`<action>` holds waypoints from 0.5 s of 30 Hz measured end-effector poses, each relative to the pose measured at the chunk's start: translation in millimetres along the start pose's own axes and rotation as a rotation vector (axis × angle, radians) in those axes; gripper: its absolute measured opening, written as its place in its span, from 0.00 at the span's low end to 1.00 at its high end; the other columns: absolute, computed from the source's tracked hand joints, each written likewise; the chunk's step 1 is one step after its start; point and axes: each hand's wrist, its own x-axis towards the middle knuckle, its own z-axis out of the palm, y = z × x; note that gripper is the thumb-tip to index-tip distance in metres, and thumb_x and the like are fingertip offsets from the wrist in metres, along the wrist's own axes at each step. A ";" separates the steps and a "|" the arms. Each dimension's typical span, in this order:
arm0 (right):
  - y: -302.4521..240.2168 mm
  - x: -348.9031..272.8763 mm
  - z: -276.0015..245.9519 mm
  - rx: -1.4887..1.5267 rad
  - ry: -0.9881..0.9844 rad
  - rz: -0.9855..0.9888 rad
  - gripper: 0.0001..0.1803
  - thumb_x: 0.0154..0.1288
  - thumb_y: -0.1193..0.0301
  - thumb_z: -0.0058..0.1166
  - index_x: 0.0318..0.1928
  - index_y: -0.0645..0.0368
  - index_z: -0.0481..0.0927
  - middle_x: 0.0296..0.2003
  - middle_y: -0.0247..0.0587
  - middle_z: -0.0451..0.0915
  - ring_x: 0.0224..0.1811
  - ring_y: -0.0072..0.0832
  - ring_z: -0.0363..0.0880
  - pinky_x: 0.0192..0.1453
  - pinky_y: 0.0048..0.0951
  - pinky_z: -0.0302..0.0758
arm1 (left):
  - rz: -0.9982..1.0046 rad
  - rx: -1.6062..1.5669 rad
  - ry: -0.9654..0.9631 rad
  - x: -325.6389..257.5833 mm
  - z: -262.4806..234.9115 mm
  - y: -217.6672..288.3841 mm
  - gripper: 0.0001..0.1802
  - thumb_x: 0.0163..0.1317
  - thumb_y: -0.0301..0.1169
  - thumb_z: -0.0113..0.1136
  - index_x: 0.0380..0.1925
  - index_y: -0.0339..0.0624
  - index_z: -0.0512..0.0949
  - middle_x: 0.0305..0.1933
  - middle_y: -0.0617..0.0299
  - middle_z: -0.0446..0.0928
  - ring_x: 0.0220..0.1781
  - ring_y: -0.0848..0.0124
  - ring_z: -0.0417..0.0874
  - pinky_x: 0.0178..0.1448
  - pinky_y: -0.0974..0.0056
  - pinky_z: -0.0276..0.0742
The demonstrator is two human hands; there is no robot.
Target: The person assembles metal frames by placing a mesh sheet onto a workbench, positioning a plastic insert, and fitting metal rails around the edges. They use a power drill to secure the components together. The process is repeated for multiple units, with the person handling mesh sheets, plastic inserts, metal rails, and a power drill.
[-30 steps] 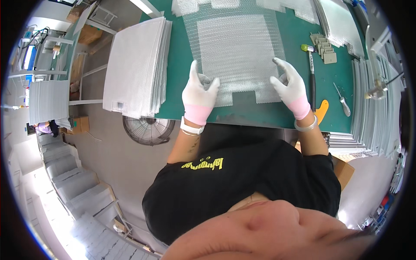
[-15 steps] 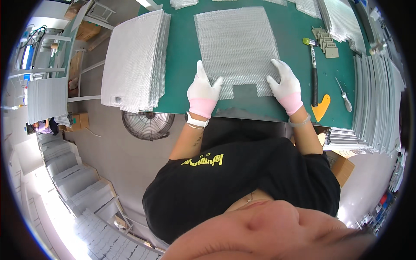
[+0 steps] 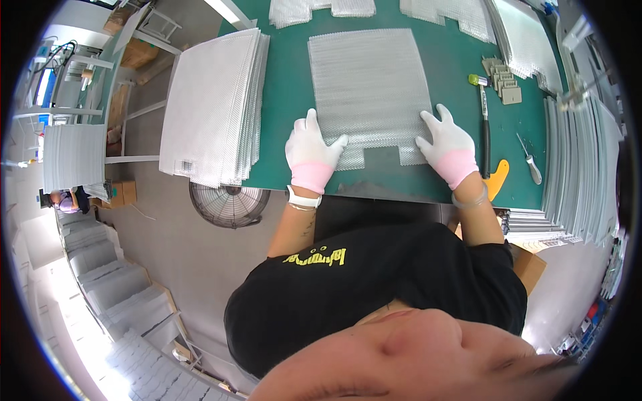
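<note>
A silvery metal mesh sheet (image 3: 372,83) lies flat on the green tabletop (image 3: 281,113), a rectangular notch cut into its near edge. At its near left corner is my left hand (image 3: 313,152), in a white glove with a pink cuff. The left thumb reaches over the mesh while the other fingers point away along the side edge. My right hand (image 3: 449,148), gloved the same way, is at the near right corner. Its fingers are spread, with the tips at the sheet's right edge. Neither hand is closed around the mesh.
Left of the sheet stands a stack of similar mesh sheets (image 3: 210,107). To the right lie a hammer (image 3: 485,127), a yellow scraper (image 3: 496,179), a screwdriver (image 3: 531,164) and several small beige plates (image 3: 506,83). More mesh (image 3: 455,15) lies at the far edge. A floor fan (image 3: 229,204) stands below.
The whole scene sits slightly lower as the view shifted. My right hand has moved a little outward with its fingers spread wider. My left fingers have parted slightly; the sheet stays flat.
</note>
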 end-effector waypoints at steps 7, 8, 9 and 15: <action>-14.5 169.8 -27.2 -0.002 0.240 -0.299 0.19 0.74 0.56 0.44 0.46 0.58 0.80 0.45 0.50 0.82 0.48 0.48 0.82 0.53 0.45 0.79 | 0.344 0.044 0.098 23.6 24.4 -24.6 0.49 0.49 0.54 0.74 0.68 0.41 0.69 0.75 0.44 0.61 0.78 0.47 0.57 0.81 0.44 0.46; -24.1 212.0 -20.6 -0.013 0.181 -0.223 0.20 0.74 0.57 0.43 0.50 0.60 0.79 0.48 0.52 0.82 0.52 0.48 0.82 0.56 0.46 0.79 | 0.335 0.014 0.061 25.7 17.7 -21.5 0.48 0.50 0.54 0.74 0.67 0.41 0.70 0.75 0.43 0.61 0.78 0.47 0.56 0.82 0.44 0.44; -37.7 249.0 -17.3 0.006 0.105 -0.161 0.21 0.74 0.56 0.44 0.52 0.60 0.79 0.51 0.53 0.81 0.55 0.49 0.81 0.59 0.47 0.78 | 0.316 -0.017 0.027 25.5 12.9 -21.3 0.47 0.50 0.54 0.74 0.67 0.42 0.71 0.75 0.42 0.61 0.79 0.47 0.55 0.82 0.43 0.42; -65.1 355.7 14.8 -0.123 -0.091 0.106 0.17 0.68 0.62 0.53 0.50 0.59 0.84 0.51 0.52 0.84 0.53 0.49 0.84 0.56 0.46 0.81 | 0.296 -0.059 0.102 28.8 5.2 -17.3 0.44 0.52 0.54 0.73 0.64 0.40 0.74 0.78 0.35 0.48 0.78 0.37 0.49 0.81 0.41 0.44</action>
